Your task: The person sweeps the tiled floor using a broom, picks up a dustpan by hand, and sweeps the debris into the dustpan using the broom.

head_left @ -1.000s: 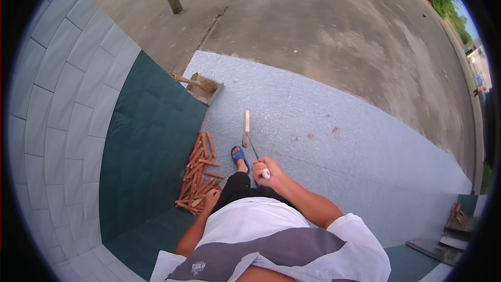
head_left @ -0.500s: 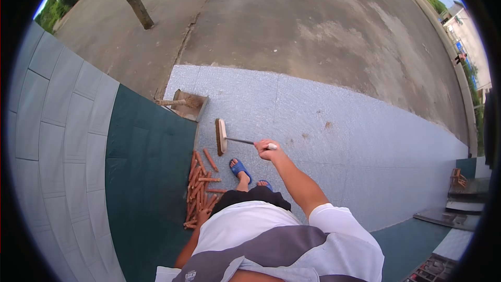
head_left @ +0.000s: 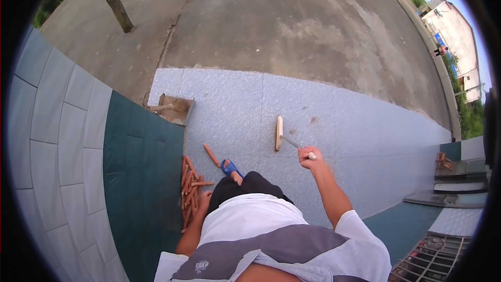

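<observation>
My right hand (head_left: pixel 309 157) is wrapped round the grey handle of a broom, near its white end. The broom head (head_left: pixel 279 132), pale with brown bristles, is on the light speckled floor to the left of that hand. My left hand (head_left: pixel 206 197) hangs low beside my dark shorts, partly hidden, next to a pile of reddish-brown sticks (head_left: pixel 191 190) along the green wall base. One separate stick (head_left: pixel 211 155) lies near my blue slipper (head_left: pixel 229 167). Whether my left hand holds anything does not show.
A dustpan (head_left: pixel 182 116) with a small brush (head_left: pixel 175 105) stands by the wall corner. Dark specks (head_left: pixel 313 120) mark the tiled floor. Wooden posts (head_left: pixel 114 0) rise from the concrete yard. A person (head_left: pixel 442 50) is far off at the right.
My right hand and the broom have moved right, away from the stick pile. The left hand has shifted slightly upward beside the shorts. The view has shifted too.
</observation>
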Action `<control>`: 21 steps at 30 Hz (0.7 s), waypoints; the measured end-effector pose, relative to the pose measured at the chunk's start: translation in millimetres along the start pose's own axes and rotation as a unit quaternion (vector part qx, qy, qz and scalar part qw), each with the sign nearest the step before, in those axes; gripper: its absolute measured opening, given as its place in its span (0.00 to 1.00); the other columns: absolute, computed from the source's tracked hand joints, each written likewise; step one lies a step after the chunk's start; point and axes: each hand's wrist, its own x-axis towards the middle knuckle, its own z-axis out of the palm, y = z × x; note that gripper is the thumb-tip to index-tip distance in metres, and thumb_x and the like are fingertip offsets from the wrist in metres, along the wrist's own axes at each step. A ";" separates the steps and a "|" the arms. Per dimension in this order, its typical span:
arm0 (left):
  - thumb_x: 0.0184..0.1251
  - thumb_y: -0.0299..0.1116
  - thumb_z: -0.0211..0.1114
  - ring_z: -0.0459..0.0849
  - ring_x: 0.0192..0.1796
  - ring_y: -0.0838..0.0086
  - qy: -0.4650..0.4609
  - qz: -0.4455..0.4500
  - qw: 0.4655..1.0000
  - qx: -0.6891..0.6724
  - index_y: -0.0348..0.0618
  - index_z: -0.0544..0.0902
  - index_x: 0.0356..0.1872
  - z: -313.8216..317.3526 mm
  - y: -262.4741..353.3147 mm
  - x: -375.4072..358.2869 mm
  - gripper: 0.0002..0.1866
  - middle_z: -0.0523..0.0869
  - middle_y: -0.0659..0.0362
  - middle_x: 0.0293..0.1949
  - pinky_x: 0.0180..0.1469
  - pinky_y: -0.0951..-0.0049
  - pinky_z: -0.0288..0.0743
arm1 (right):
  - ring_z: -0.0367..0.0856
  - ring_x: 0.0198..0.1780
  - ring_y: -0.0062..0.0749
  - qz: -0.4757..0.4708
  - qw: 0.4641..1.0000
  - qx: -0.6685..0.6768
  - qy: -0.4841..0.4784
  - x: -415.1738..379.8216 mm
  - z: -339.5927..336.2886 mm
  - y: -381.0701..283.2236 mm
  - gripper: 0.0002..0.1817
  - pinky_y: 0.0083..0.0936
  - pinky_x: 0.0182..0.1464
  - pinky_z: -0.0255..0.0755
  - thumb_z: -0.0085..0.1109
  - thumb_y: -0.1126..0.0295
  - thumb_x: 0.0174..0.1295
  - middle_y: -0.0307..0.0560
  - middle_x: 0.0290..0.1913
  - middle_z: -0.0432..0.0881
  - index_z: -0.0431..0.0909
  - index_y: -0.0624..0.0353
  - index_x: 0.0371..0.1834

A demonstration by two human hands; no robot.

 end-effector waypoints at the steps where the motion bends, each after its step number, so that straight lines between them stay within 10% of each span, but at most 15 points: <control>1: 0.51 0.36 0.56 0.78 0.30 0.72 0.016 -0.019 1.000 -0.017 0.36 0.78 0.29 -1.0 2.4 -2.5 0.12 0.79 0.52 0.24 0.34 0.74 0.69 | 0.61 0.09 0.16 0.013 0.999 -0.036 -0.006 5.4 4.2 22.2 0.07 0.12 0.09 0.56 0.38 0.70 0.54 0.32 0.09 0.61 0.61 0.64 0.30; 5: 0.50 0.37 0.56 0.78 0.30 0.71 -0.020 -0.038 0.999 -0.019 0.36 0.78 0.29 -2.5 -9.3 -13.9 0.13 0.79 0.51 0.24 0.34 0.74 0.69 | 0.61 0.10 0.17 0.029 0.980 -0.189 -0.053 18.1 0.4 103.4 0.09 0.13 0.12 0.58 0.40 0.73 0.50 0.33 0.09 0.61 0.59 0.57 0.14; 10: 0.50 0.33 0.55 0.78 0.31 0.66 0.046 0.113 0.979 0.166 0.36 0.78 0.31 10.8 -28.6 -37.5 0.11 0.79 0.50 0.26 0.34 0.72 0.69 | 0.61 0.10 0.17 0.091 0.986 -0.037 -0.136 39.5 -8.5 115.1 0.05 0.13 0.13 0.57 0.40 0.71 0.52 0.32 0.09 0.61 0.61 0.61 0.27; 21: 0.49 0.29 0.53 0.78 0.33 0.65 -0.026 0.150 0.969 0.192 0.36 0.78 0.32 30.0 -74.5 -30.1 0.10 0.79 0.49 0.28 0.35 0.71 0.68 | 0.62 0.08 0.17 0.116 0.972 0.168 -0.115 49.3 -57.5 -3.5 0.09 0.11 0.07 0.55 0.38 0.72 0.55 0.32 0.10 0.61 0.58 0.65 0.36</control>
